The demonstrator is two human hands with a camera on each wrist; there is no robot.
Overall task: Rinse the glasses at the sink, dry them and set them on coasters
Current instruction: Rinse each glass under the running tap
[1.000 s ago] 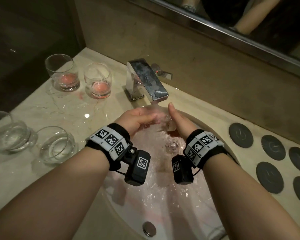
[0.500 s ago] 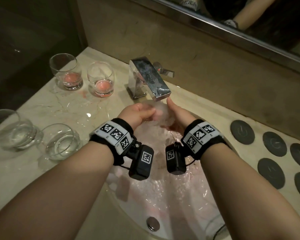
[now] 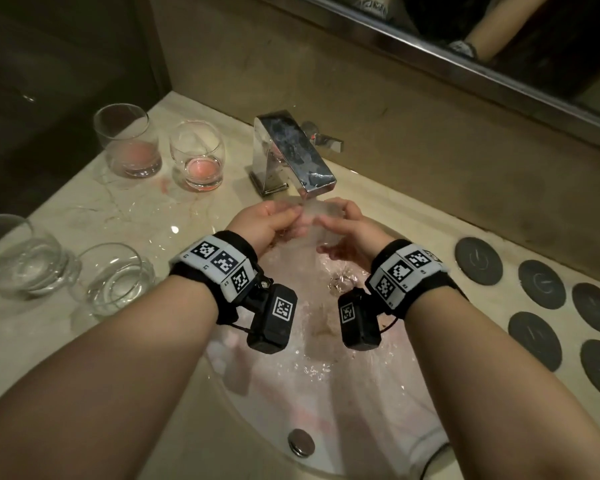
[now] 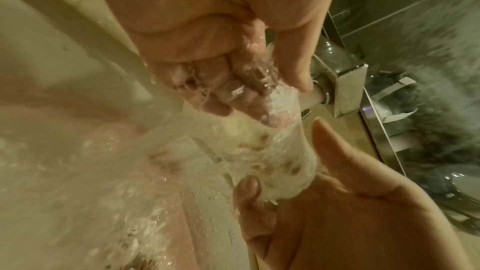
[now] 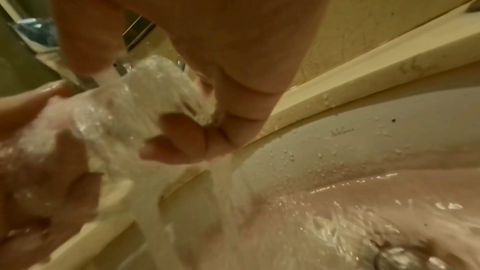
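Both hands are grasping the glass (image 3: 321, 220) under the faucet (image 3: 293, 157) stream over the sink (image 3: 326, 393): left hand (image 3: 267, 221) with fingers at its mouth, right hand (image 3: 349, 233) curled round the base. I'd rotate it slowly, keep the mouth under the stream, and hold firmly, since wet glass looks slippery. On the worktop (image 3: 101, 209), two glasses (image 3: 129, 142) hold pink dregs, two near glasses (image 3: 113, 277) hold clear water; dark coasters (image 3: 478, 259) sit bare on the right.

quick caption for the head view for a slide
Both hands, left hand and right hand, hold a glass under the running faucet over the sink.
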